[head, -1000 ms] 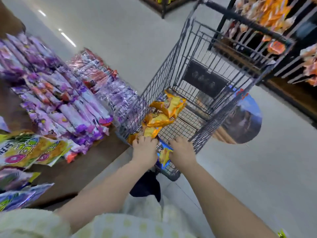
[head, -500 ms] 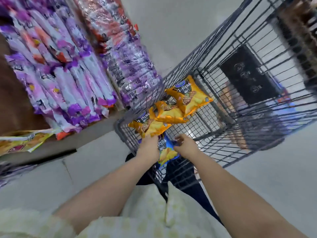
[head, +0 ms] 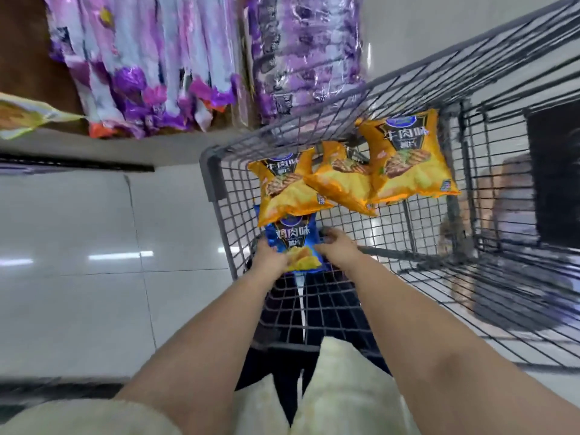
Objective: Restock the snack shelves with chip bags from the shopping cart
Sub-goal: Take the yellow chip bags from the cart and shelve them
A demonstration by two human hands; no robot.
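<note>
Both hands are down inside the cart [head: 216, 171], at its near-L corner, clamped on one blue chip bag [head: 295, 241]. L hand [head: 271, 257] grips the bag's lower-L edge, back of hand up, covering that corner. R hand [head: 337, 248] holds the R edge w/ fingers curled in over the side. Hands sit apart, the bag's width btwn them; bare forearms reach in over the cart's near end. The bag faces up, print readable, chips pictured at its lower end. Its top end is tucked under the nearest orange bag [head: 287, 186]. Can't tell if it rests on the cart's wire bottom or is lifted off it.

Further into the cart, 3 orange chip bags lie in a row along its L wall, overlapping. The nearest covers the blue one's top, then the middle orange bag [head: 345, 182], then the far orange bag [head: 411, 158], face up and close to the L wall. Cart is dark wire grid, pale floor seen thru it. Its far end is motion-blurred; there's a dark panel there, detail unreadable.

Outside, beyond the cart's L wall: a brown wood shelf [head: 22, 48] w/ rows of purple-white snack packs [head: 150, 67]. Just beside the cart's L wall is a stack of clear-wrapped purple packs [head: 304, 58]. Further L of the cart, a yellow-green pack [head: 22, 116] pokes in from the frame edge. Glossy pale tile floor [head: 78, 293] lies L of the cart, w/ light reflections. At the cart's near end: the person's pale garment [head: 345, 390], and dark trousers [head: 329, 315] visible thru the wire.
</note>
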